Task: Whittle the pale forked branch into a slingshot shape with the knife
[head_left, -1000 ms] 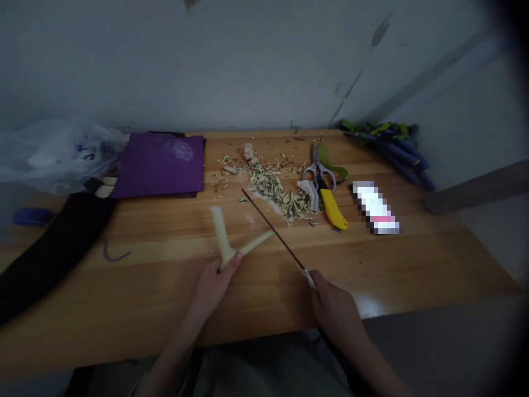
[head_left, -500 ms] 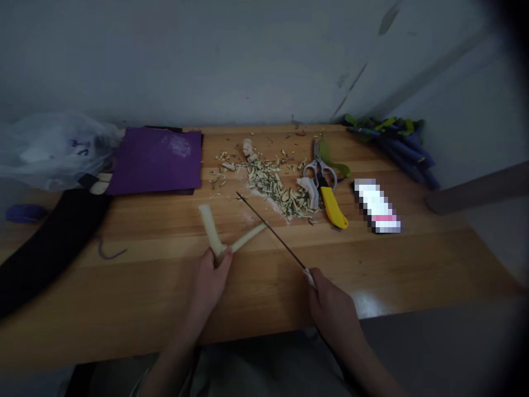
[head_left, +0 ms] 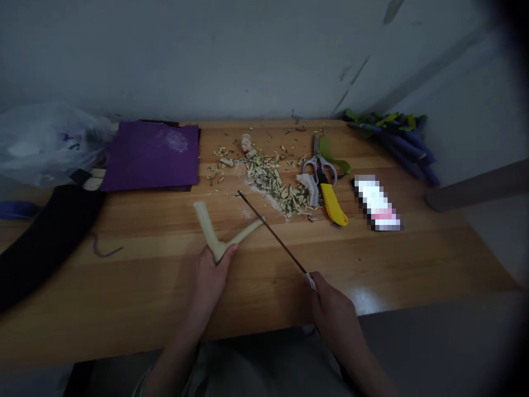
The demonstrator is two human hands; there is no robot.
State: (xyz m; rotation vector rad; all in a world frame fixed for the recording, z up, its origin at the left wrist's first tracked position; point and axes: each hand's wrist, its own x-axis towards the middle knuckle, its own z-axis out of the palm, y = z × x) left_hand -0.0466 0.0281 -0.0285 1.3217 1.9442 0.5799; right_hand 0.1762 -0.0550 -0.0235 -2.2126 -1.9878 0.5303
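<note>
A pale, peeled Y-shaped stick [head_left: 206, 225] has its fork near the table's front, and my left hand [head_left: 211, 275] is closed around its base. One arm of the fork points up and left, the thinner one up and right. My right hand [head_left: 333, 300] grips the white-wrapped handle of a thin dark rod-like tool [head_left: 279, 240]. The tool slants up and left, crossing the tip of the thinner arm. Beyond them lies a heap of wood shavings [head_left: 270, 182]. To its right are scissors [head_left: 318, 162] and a yellow-handled cutter [head_left: 334, 205].
Purple sheets [head_left: 152, 157] and a clear plastic bag [head_left: 53, 143] lie at the left, near a black curved object [head_left: 52, 242]. A phone [head_left: 377, 203] with a blurred screen and a bundle of purple sticks [head_left: 399, 144] are at the right. A wall [head_left: 231, 60] stands behind the table.
The view has shifted slightly. The tool has moved a little along the tip of the thinner arm. Both hands keep their hold.
</note>
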